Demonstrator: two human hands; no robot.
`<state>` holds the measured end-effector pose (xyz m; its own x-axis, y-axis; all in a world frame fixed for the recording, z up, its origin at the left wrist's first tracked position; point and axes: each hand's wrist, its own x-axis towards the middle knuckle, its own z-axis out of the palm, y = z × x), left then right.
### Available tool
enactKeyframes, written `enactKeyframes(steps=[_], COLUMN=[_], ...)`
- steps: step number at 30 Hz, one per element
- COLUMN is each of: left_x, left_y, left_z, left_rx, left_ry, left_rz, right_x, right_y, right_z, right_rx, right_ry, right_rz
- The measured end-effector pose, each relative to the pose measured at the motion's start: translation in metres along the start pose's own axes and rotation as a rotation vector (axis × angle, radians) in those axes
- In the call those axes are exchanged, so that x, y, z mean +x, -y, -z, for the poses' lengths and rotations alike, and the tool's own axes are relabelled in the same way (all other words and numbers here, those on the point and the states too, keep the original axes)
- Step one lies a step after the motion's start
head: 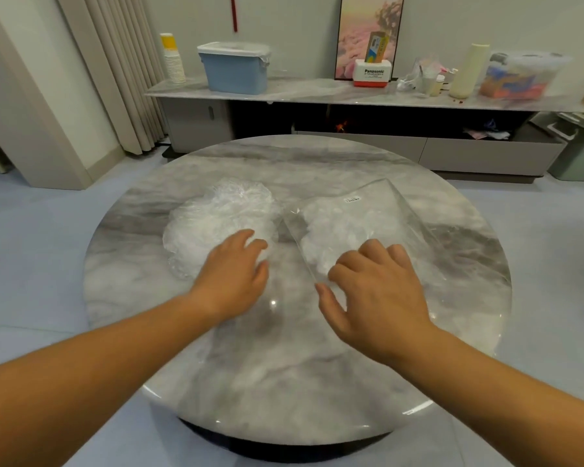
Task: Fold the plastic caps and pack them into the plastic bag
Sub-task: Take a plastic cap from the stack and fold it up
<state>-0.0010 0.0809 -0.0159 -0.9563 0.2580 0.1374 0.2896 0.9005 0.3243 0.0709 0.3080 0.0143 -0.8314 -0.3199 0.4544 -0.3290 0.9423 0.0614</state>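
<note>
- Head view, centre of frame: the fingers (pixel 246 241) of the left hand (pixel 231 267) are seen loosely spread and nearly straight. Their tips are laid on the near edge of the heap of plastic caps (pixel 213 220), and nothing is gripped.
- Right of centre, the fingers (pixel 373 251) of the right hand (pixel 375 291) are bent at the knuckles and laid on the near end of the plastic bag (pixel 361 214), with the thumb splayed toward its near corner. No pinch can be made out, so the bag is judged to be pressed down rather than held.
- The caps are piled left of centre on the round marble table (pixel 284 382), crumpled and translucent. The bag lies flat just beside them to the right, with a small white label (pixel 353 198) at its far end. White crumpled film inside it is taken to be caps already packed.
- The step in hand is judged to be the taking of one cap while the bag is steadied. A single cap is best lifted by its rim so that its neighbours are not dragged along. It is then best flattened on the bare marble at lower centre, the air pressed out and the cap folded small. Which end of the bag is the mouth cannot be told.
- Across the upper frame a sideboard (pixel 317 92) is shown, with a blue lidded container (pixel 233 69) at upper left.
</note>
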Motion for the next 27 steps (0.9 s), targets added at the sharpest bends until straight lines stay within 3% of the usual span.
enactKeyframes(steps=[3, 7, 9, 20, 24, 27], left_x=[0.015, 0.023, 0.024, 0.025, 0.010, -0.011], left_y=[0.023, 0.031, 0.032, 0.032, 0.025, 0.022], left_z=[0.006, 0.000, -0.005, 0.000, 0.009, 0.012], left_rx=[0.096, 0.192, 0.194, 0.177, 0.210, 0.284], left_ry=[0.108, 0.232, 0.262, 0.079, 0.029, 0.004], left_rz=[0.181, 0.185, 0.189, 0.170, 0.048, -0.103], right_x=[-0.003, -0.002, -0.001, -0.008, -0.009, -0.012], right_y=[0.015, 0.014, 0.010, 0.008, 0.008, 0.012], right_z=[-0.009, -0.023, -0.028, -0.033, -0.030, -0.030], right_rx=[0.014, 0.081, 0.067, 0.040, 0.056, 0.160], right_ry=[0.117, 0.532, 0.626, 0.685, 0.653, 0.512], right_rz=[0.069, 0.068, 0.070, 0.045, 0.008, 0.052])
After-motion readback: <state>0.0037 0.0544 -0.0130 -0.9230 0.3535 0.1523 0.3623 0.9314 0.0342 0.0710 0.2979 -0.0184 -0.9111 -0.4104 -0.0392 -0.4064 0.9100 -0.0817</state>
